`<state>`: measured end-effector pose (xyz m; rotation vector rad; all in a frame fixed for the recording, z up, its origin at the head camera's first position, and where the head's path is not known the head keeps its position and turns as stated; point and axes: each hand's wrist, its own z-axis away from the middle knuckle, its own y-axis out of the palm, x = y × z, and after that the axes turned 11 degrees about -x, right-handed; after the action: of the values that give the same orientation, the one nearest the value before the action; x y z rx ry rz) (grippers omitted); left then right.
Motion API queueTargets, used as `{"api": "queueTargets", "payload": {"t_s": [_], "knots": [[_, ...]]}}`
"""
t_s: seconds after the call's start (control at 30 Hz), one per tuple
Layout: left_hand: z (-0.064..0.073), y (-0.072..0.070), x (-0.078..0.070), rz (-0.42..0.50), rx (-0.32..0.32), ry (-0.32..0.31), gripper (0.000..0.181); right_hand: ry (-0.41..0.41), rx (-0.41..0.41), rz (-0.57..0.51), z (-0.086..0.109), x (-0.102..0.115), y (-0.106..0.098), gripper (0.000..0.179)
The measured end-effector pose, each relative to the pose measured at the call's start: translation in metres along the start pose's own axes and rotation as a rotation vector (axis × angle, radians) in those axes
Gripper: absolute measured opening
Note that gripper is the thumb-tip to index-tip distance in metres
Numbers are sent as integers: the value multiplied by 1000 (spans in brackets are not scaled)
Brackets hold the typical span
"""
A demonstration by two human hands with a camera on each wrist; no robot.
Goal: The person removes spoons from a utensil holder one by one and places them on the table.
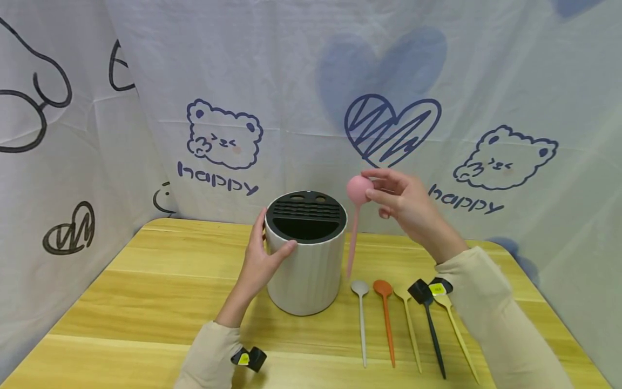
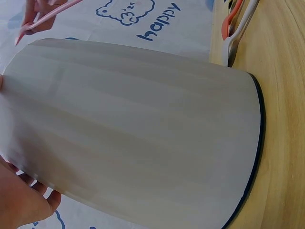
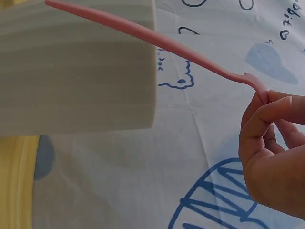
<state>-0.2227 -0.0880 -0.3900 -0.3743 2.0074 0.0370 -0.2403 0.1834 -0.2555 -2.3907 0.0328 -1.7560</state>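
Note:
A pink spoon hangs handle-down in the head view, and my right hand pinches it by the rim of its bowl. The right wrist view shows its long handle slanting across the white holder's side. That utensil holder is a ribbed white cylinder with a black slotted top, upright on the table. My left hand grips it near the top, thumb on the front and fingers round the left side. In the left wrist view the holder fills most of the picture.
Right of the holder several spoons lie side by side on the wooden table: a light grey spoon, an orange spoon, two yellow spoons and a dark utensil. A printed cloth hangs close behind the table.

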Motion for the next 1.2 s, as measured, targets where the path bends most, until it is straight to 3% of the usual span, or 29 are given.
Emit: {"api": "queueTargets", "payload": {"t_s": [0.23,0.57,1.2], "knots": [[0,0,1,3,-3,3,89,58,-1,-36,1,-24,-8,40],[1,-1,2,9,-7,6,89,226,-7,-102,7,-64,-27,42],[1,1,2,12,-20,5,92,336,-8,-79,21,-105,-62,41]]}}
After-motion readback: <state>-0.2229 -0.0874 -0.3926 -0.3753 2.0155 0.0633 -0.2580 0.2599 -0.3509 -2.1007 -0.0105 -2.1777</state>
